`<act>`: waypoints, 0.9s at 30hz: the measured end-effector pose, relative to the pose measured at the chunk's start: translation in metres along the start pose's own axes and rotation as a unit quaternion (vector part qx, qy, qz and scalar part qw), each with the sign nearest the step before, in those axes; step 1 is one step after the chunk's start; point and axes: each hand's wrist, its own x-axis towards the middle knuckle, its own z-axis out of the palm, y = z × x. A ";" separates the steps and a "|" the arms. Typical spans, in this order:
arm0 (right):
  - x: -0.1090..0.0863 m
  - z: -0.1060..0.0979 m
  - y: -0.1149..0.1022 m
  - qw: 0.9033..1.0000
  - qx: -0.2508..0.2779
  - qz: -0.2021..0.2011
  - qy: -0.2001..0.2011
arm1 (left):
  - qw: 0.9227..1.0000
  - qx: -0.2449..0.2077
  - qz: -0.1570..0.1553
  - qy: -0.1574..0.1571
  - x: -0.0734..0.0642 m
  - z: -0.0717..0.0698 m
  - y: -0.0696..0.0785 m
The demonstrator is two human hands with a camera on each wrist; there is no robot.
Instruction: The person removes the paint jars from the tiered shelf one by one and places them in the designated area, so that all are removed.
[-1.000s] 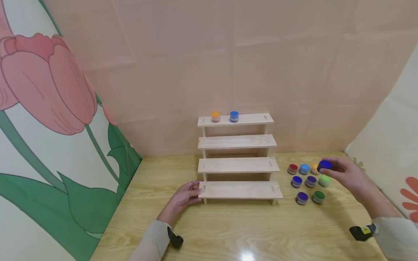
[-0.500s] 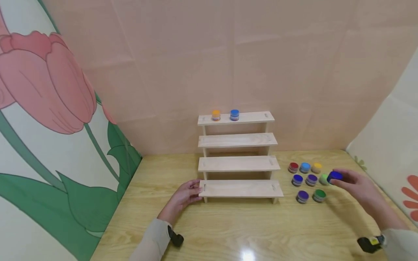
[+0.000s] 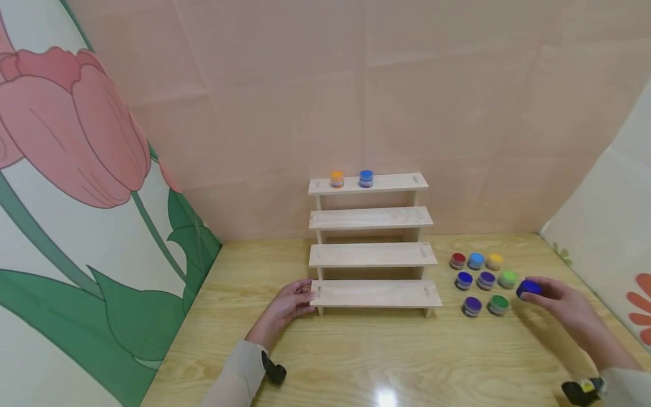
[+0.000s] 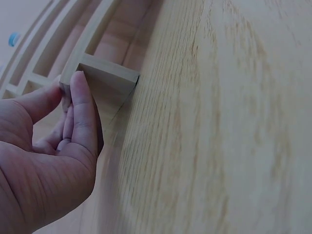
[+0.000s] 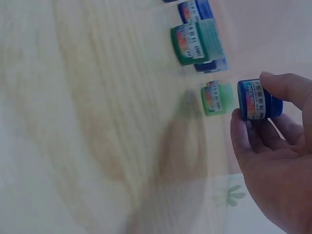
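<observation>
At the right, my right hand (image 3: pixel 567 305) holds a dark blue paint jar (image 3: pixel 528 289) between thumb and fingers, a little above the table. The right wrist view shows the labelled side of this blue jar (image 5: pixel 253 100). My left hand (image 3: pixel 285 308) pinches the left end of the lowest step of a wooden stepped display rack (image 3: pixel 373 294). Seen from the left wrist, the thumb and fingers lie on either side of the board's corner. On the rack's top step stand an orange jar (image 3: pixel 337 180) and a blue jar (image 3: pixel 366 179).
Several paint jars stand in rows right of the rack, among them a red jar (image 3: pixel 458 260), a yellow jar (image 3: pixel 494 261), a light green jar (image 3: pixel 507 279) and a dark green jar (image 3: pixel 498 305). A pink backdrop (image 3: pixel 254 113) rises behind the wooden table (image 3: pixel 346 356).
My right hand has moved right and toward me with the dark blue jar, uncovering the yellow and light green jars. The left hand has stayed on the rack.
</observation>
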 end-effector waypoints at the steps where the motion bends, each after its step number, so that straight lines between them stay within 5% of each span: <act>1: 0.000 0.001 0.001 1.000 0.003 -0.001 -0.001 | 1.000 -0.002 -0.002 0.001 0.000 0.000 0.000; 27: 0.004 0.016 0.012 1.000 -0.011 0.023 -0.014 | 1.000 0.002 -0.002 -0.002 0.000 -0.002 0.000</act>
